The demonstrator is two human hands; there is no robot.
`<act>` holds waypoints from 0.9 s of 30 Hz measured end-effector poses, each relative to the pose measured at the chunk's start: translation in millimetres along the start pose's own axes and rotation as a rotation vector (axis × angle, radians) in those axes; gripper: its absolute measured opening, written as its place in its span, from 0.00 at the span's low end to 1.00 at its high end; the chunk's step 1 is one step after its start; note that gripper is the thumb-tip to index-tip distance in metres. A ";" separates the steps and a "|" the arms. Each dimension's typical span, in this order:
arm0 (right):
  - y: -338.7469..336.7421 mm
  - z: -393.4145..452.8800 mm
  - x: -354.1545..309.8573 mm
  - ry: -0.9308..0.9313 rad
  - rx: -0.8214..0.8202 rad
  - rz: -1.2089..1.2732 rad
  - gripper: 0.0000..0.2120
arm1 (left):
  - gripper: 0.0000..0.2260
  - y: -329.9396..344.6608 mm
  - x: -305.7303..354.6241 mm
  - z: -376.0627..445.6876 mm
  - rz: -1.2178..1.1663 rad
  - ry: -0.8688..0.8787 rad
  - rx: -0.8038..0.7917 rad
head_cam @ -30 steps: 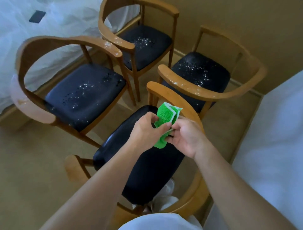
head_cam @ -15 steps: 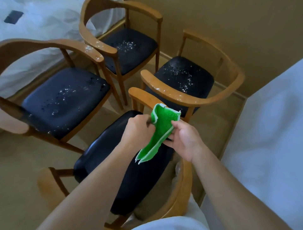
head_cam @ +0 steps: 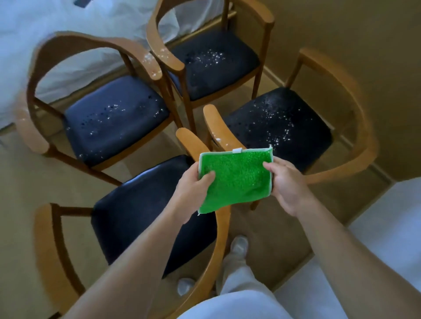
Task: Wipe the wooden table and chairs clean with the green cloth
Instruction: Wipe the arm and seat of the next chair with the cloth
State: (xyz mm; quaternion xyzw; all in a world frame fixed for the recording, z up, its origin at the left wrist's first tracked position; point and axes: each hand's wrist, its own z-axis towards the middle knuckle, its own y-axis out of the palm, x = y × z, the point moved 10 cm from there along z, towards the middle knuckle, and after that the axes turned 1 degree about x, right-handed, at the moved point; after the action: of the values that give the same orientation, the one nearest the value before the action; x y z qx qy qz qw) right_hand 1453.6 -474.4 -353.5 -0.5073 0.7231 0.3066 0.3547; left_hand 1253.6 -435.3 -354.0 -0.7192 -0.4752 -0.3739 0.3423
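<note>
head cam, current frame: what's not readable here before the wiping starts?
- Wooden table: not identifiable in the head view.
- Nearest chair: both forearms cover part of its seat, and the bottom edge cuts its frame.
- Green cloth: underside faces away; the left hand and right hand cover its side edges.
- Dark object top left: cut by the top edge.
- Far right chair: backrest motion-blurred.
</note>
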 end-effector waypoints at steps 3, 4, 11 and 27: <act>-9.8 3.8 14.6 0.059 -0.014 -0.078 0.16 | 0.10 7.4 -18.3 -4.1 0.037 -0.038 0.002; -11.4 4.1 22.1 0.083 -0.017 -0.123 0.16 | 0.10 9.3 -27.1 -4.2 0.050 -0.059 0.003; -15.3 22.3 75.4 0.206 -0.006 -0.411 0.16 | 0.10 4.2 -99.1 9.2 0.064 -0.283 0.159; -7.1 252.2 1.8 -0.096 -0.138 -0.792 0.11 | 0.05 16.7 -79.9 162.1 -0.012 -0.297 0.443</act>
State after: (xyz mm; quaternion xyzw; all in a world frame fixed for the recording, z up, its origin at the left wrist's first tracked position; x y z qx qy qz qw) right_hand 1510.8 -274.9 -496.9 -0.7544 0.4322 0.2174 0.4436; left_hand 1282.3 -337.3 -504.0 -0.6708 -0.5949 -0.1529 0.4156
